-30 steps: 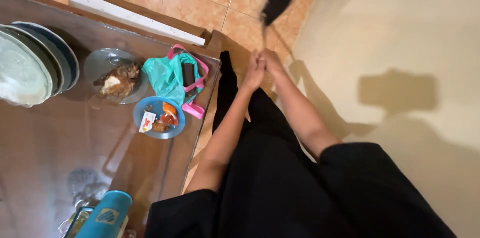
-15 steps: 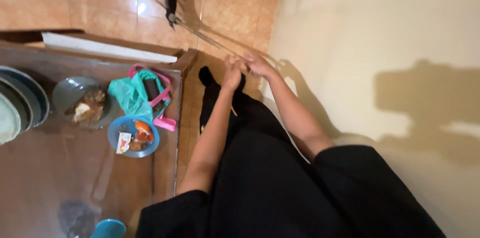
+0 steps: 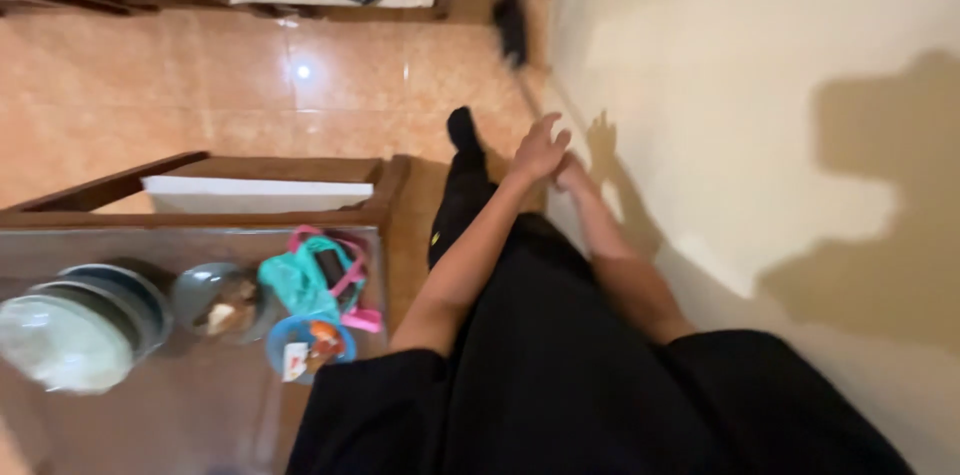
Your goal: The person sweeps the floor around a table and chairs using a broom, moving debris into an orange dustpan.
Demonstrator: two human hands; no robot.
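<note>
Beside the cream wall, both hands around a broom, its blurred black head pointing away.

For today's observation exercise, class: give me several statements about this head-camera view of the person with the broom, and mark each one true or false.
1. Both hands, left hand and right hand, are at the broom handle. True.
2. The broom's dark head is near the cream wall. True.
3. The floor is covered in blue carpet. False: the floor is orange tile.
4. The teal bag lies on the floor. False: it sits on the glass-topped table.
5. Stacked plates are on the table. True.
</note>
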